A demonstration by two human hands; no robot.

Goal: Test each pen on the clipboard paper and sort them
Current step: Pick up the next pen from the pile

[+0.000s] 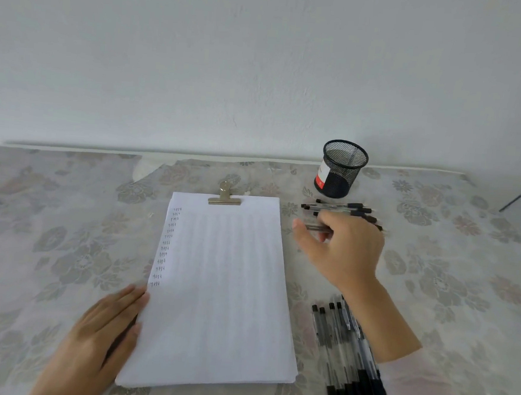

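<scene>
where the clipboard paper (219, 287) lies flat on the flowered desk (49, 244), the left hand (101, 334) rests spread and flat against the paper's near left edge, holding nothing. a column of small dark test marks (165, 246) runs down the paper's left margin; they are too small to read. a brass clip (224, 196) pins the paper's far edge, and the board beneath is hidden by the sheets. just right of the paper's far corner, the right hand (342, 249) is curled over a pen (317, 228), fingers closed on it, though most of the pen's length is covered by the fingers. beyond that hand, a few more pens (338, 207) lie crosswise, partly hidden behind the knuckles. further from the paper, a black mesh cup (341, 169) stands upright. right of the paper's near half, a bundle of black-capped pens (343, 357) lies lengthwise, partly covered by the right forearm and cut off by the bottom edge of the view.
</scene>
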